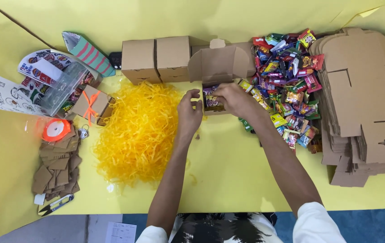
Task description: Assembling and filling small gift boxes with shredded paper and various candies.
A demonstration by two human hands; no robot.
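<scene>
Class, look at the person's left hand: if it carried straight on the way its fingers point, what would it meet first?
The left hand points up and slightly right, at the open cardboard box. It would probably meet the box's near edge and the candy inside first, though depth is unclear and it may already touch.

Open brown box point(217, 67) centre, two closed boxes point(156, 58) left of it, colourful candy packets point(287, 76) right (heaped), sticker sheets point(3, 92) far left.

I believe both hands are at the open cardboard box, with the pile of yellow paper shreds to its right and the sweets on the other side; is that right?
Not quite. The head view shows the pile of yellow paper shreds to the left of the open cardboard box, not its right. The rest holds: the left hand and right hand are at the box, and the sweets lie on the other side.
</scene>
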